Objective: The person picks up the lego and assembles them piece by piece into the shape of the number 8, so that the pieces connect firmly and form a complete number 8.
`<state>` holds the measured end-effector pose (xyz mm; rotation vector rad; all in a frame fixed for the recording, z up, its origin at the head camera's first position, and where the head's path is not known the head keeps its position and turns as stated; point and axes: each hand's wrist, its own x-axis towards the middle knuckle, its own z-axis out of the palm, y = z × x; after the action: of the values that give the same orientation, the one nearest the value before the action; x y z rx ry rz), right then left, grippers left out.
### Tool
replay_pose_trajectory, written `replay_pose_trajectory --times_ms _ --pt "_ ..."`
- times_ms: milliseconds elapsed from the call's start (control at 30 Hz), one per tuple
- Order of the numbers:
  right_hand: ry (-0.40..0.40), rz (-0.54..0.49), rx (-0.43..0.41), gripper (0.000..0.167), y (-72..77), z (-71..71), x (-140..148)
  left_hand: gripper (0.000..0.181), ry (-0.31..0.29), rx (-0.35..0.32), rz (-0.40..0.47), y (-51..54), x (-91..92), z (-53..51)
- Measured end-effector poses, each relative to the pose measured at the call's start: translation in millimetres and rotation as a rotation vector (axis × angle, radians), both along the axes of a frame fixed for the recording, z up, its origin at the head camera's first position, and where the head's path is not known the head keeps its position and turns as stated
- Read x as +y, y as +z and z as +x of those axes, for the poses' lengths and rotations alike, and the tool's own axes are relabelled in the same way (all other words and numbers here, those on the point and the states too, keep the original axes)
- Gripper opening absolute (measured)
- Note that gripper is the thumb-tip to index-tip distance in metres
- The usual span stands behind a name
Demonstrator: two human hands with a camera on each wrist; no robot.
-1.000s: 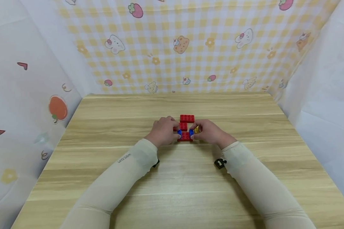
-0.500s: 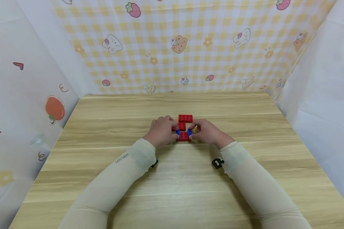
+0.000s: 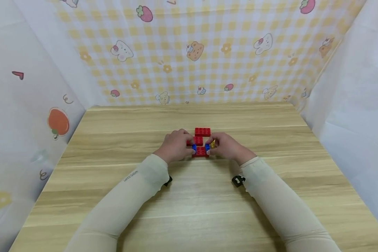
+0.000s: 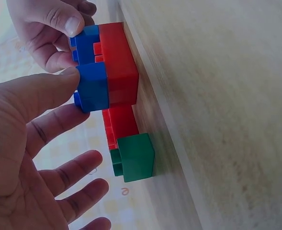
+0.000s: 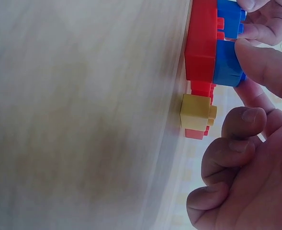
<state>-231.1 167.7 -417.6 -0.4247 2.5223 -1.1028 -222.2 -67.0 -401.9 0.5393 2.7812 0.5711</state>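
A red brick [image 3: 200, 151] lies nearest the person, with a blue brick on each end of its studded top. My left hand [image 3: 175, 145] pinches the left blue brick [image 4: 93, 86] between thumb and index finger; its other fingers are spread. The right blue brick [image 5: 228, 63] is pinched by my right hand [image 3: 228, 146], whose remaining fingers curl loosely. Both blue bricks sit against the red brick's top, a gap with red studs between them.
Behind are a second red brick [image 3: 198, 140] and a farther red brick [image 3: 202, 132]. A green brick [image 4: 138, 158] stands beyond the left hand, a yellow brick [image 5: 195, 112] by the right. Dark objects show at both cuffs. A patterned cloth hangs behind the wooden table [image 3: 189, 217].
The head view has shifted slightly. Both hands keep their pinch on the blue bricks, with no clear movement against the red brick.
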Motion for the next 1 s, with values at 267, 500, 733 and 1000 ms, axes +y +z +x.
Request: replay_pose_trajectory --times_ms 267,500,733,1000 --pt "-0.003 -0.007 0.005 0.025 1.3 2.6 -1.1 0.022 0.007 -0.032 0.044 0.0 -2.9 1.2" --pt "-0.007 -0.005 0.009 0.023 2.7 2.5 -1.5 0.021 0.009 -0.019 0.068 2.1 -9.1 -2.0" --pt "-0.013 0.020 0.009 0.022 2.4 1.8 -2.7 0.022 0.116 -0.034 0.180 2.4 -16.0 -9.9" --pt "-0.015 0.031 -0.001 0.023 3.6 2.7 -2.7 0.036 0.141 -0.042 0.205 -0.2 -18.5 -17.5"
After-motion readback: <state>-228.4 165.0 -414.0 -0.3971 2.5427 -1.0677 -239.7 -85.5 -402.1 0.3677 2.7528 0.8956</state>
